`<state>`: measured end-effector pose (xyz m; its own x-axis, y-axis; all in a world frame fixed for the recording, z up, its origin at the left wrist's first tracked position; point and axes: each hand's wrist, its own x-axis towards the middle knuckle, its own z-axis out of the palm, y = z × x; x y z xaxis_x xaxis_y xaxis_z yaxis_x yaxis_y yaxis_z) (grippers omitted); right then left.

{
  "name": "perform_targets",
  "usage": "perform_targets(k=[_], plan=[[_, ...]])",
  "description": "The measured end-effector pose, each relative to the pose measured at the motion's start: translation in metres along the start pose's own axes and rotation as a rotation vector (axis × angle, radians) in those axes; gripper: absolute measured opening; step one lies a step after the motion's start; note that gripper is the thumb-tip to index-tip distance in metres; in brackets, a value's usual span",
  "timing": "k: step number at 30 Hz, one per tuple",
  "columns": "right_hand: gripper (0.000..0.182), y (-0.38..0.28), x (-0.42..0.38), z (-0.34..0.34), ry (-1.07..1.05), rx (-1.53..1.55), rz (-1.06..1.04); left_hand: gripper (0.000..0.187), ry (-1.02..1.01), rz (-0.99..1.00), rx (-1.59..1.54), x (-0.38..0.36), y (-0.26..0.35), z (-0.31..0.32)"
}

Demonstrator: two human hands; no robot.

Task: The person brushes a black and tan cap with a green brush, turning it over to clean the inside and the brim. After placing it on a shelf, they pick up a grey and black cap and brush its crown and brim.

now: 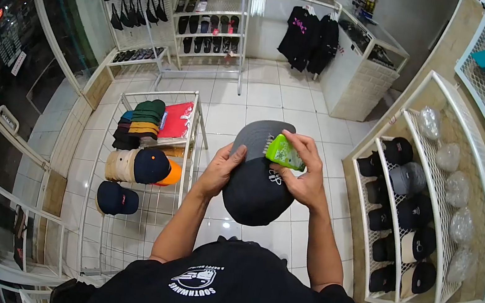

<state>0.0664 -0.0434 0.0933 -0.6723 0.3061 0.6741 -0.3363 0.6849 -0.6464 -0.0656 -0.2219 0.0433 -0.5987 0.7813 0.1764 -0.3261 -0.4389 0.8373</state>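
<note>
A cap with a black crown and a dark grey brim (257, 199) is held up in front of my chest, brim pointing away from me. My left hand (218, 173) grips its left side, the thumb lying on top near the brim and the other fingers hidden underneath. In my right hand (309, 175) is a bright green scrub brush (286, 153), pinched between thumb and fingers. Its pale bristles face left and appear to touch the grey brim. A small white emblem shows on the crown just below the brush.
On my left stands a white wire rack (188, 143) with stacked caps, including a navy cap (117, 199). To the right, a white slanted shelf (392, 221) bears several caps and plastic-wrapped bundles. Farther back are black shirts (302, 38), a counter (356, 84) and wall shelves.
</note>
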Motion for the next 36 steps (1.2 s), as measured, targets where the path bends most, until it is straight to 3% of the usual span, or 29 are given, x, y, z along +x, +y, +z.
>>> perform_targets(k=[2,3,5,7,8,9,12,17,21,23,25,28,30,31,32,34,36], plan=[[0.065,-0.003,0.006,0.002,-0.055,0.008,-0.054,0.033,-0.013,-0.068,0.136,0.005,0.007,-0.002],[0.066,0.0,0.011,0.005,0.014,0.016,0.013,0.033,-0.012,-0.053,0.14,0.008,0.008,-0.007],[0.067,-0.001,0.019,0.006,0.087,0.028,0.057,0.036,-0.184,-0.101,0.227,0.02,0.011,-0.02],[0.066,-0.008,0.019,0.004,-0.153,-0.219,-0.219,0.032,0.045,0.076,0.033,0.024,0.017,0.02],[0.066,-0.012,0.023,0.0,-0.19,-0.193,-0.23,0.03,0.067,0.101,0.075,0.028,0.017,0.021],[0.066,-0.009,0.028,-0.004,-0.183,-0.195,-0.245,0.027,0.089,0.125,0.116,0.032,0.018,0.023],[0.066,0.002,0.039,-0.015,0.14,-0.145,-0.013,0.026,0.145,0.215,0.023,0.044,0.017,0.038],[0.064,-0.019,0.036,-0.047,-0.06,-0.16,-0.22,0.026,0.106,0.288,0.094,0.047,0.027,0.068],[0.066,-0.008,0.037,-0.077,0.154,-0.187,-0.099,0.025,0.075,0.267,0.118,0.046,0.016,0.088],[0.066,-0.013,0.028,-0.086,0.086,-0.187,-0.153,0.024,0.085,0.276,0.13,0.044,0.008,0.102],[0.065,-0.029,0.017,-0.096,-0.147,-0.245,-0.283,0.024,0.093,0.291,0.146,0.043,-0.001,0.11],[0.066,-0.01,0.013,-0.109,-0.051,-0.195,-0.2,0.024,0.098,0.267,0.194,0.035,-0.019,0.119],[0.068,0.001,0.006,-0.116,0.223,-0.148,0.015,0.025,0.097,0.219,0.142,0.026,-0.021,0.126],[0.068,0.0,-0.001,-0.119,0.226,-0.149,0.018,0.026,0.098,0.172,0.089,0.023,-0.022,0.128],[0.067,-0.004,-0.01,-0.121,0.096,-0.181,-0.075,0.026,0.095,0.17,0.089,0.022,-0.025,0.129],[0.066,-0.018,-0.019,-0.127,-0.169,-0.173,-0.209,0.026,0.018,-0.023,0.106,0.018,-0.031,0.13],[0.065,-0.004,-0.023,-0.135,-0.116,-0.139,-0.121,0.026,0.01,-0.048,0.149,0.013,-0.039,0.132]])
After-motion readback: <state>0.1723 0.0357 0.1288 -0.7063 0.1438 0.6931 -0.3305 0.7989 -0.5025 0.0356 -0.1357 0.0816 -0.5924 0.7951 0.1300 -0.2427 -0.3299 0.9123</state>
